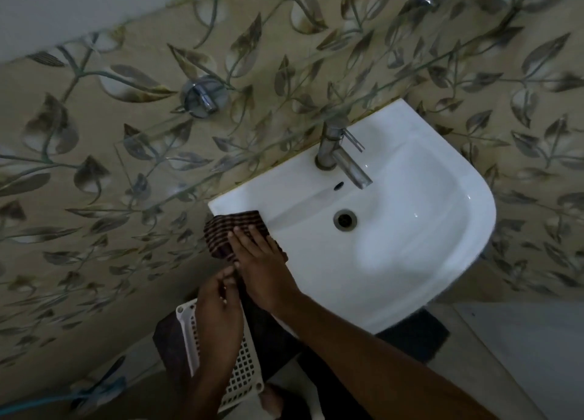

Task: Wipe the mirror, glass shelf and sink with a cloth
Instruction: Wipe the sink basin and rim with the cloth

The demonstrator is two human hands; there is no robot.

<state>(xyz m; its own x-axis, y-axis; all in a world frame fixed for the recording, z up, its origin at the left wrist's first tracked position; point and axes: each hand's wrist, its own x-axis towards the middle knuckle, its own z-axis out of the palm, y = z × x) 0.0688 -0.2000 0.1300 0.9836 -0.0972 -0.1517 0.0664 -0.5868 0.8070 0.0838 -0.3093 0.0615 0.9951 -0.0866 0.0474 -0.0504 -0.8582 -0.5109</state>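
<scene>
Right hand point(259, 263): lies flat on the cloth point(227, 230), fingers straight and together, pressing it down on the sink's near-left rim.
Left hand point(218, 312): just beside the right wrist, fingers loosely curled, fingertips at the cloth's hanging part below the rim; I cannot tell whether they pinch it.
Cloth: dark with thin stripes, bunched on the rim corner, one part draped over the edge and hanging down between the two hands.
Sink point(410, 261): white basin fixed to the wall, seen from above; the bowl is bare and glossy.
Drain point(345, 218): round metal ring in the middle of the bowl, apart from the cloth.
Overflow hole point(338, 185): small dark slot in the back wall of the bowl, under the spout.
Tap point(339, 154): metal, upright at the back rim, spout pointing over the bowl, thin lever to the right.
Glass shelf point(177, 166): clear pane on the wall above the sink's left side, tiles showing through it.
Wall valve point(202, 96): chrome knob on the tiles, above the shelf.
Wall point(63, 198): beige tiles with a grey leaf pattern.
Basket point(240, 366): white plastic grid, on the floor below the left hand, partly hidden by the forearm.
Hose point(47, 400): blue, at the lower left edge, blurred.
</scene>
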